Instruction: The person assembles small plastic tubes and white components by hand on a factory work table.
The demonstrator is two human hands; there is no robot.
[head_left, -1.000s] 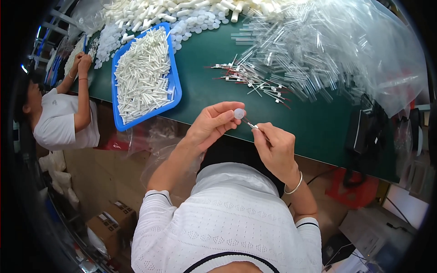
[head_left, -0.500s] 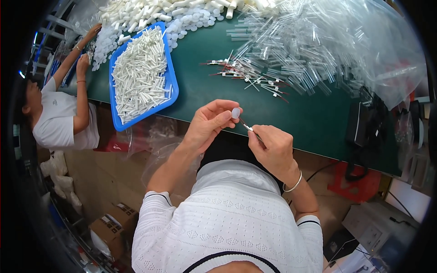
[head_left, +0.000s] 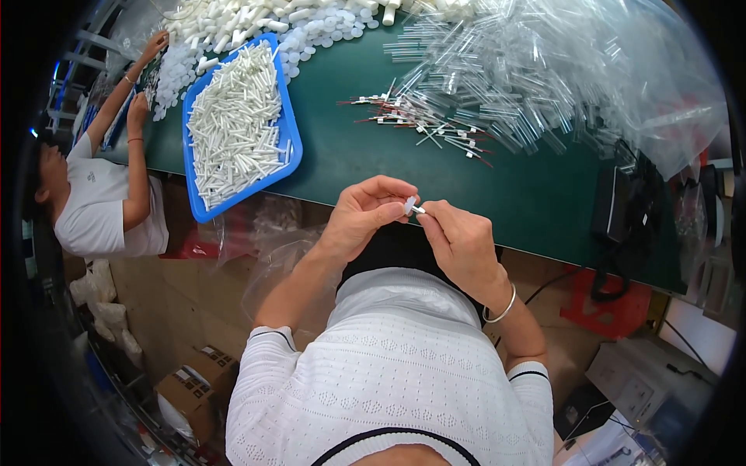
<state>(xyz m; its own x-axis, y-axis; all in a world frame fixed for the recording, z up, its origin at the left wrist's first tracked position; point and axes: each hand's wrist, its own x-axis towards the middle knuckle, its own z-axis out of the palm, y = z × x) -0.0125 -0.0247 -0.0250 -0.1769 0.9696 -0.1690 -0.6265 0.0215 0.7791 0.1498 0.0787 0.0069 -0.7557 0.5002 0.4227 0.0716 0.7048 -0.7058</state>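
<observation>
Head view: both hands meet above the near edge of the dark green table (head_left: 350, 140).
Left hand (head_left: 359, 217): fingers pinched together on a small white plastic cap (head_left: 409, 205).
Right hand (head_left: 460, 237): fingers closed on a thin pin-like piece (head_left: 419, 210), mostly hidden by the fingertips.
Join: too small to tell whether the pin-like piece sits inside the cap.
Blue plastic tray (head_left: 294, 140): full of white sticks, well to the left.
Clear plastic tubes (head_left: 544, 70): blurred heap, cut off at the top.

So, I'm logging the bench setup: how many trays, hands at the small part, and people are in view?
Blue tray: 1
Hands at the cap: 2, left hand and right hand
People: 2, the wearer and a co-worker
Total: 5
</observation>
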